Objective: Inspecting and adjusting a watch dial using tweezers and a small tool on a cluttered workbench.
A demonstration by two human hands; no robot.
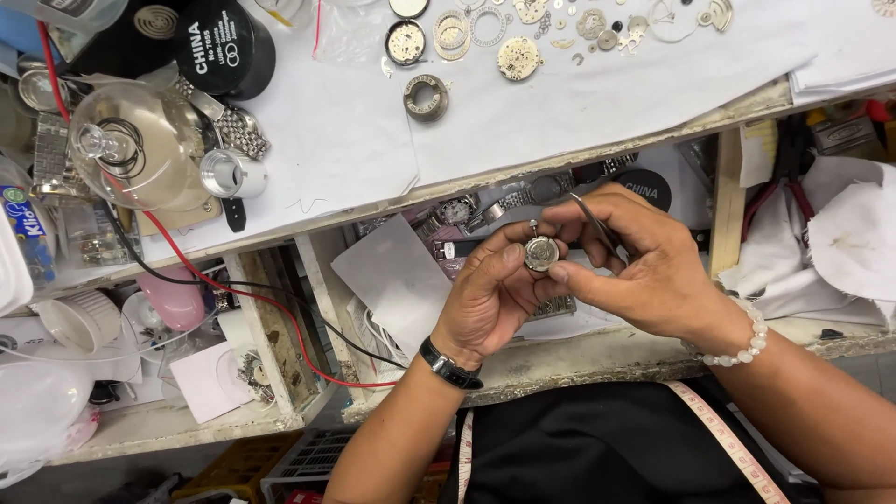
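Observation:
My left hand pinches a small round watch movement between thumb and fingers, over the open drawer below the bench edge. My right hand grips metal tweezers and its thumb and forefinger also touch the movement from the right. A black wristwatch sits on my left wrist and a pale bead bracelet on my right.
The white-covered bench carries several loose watch parts, a metal ring, a glass dome and a black round tin. A red wire runs down into the drawer, which holds several watches. White cloth lies at right.

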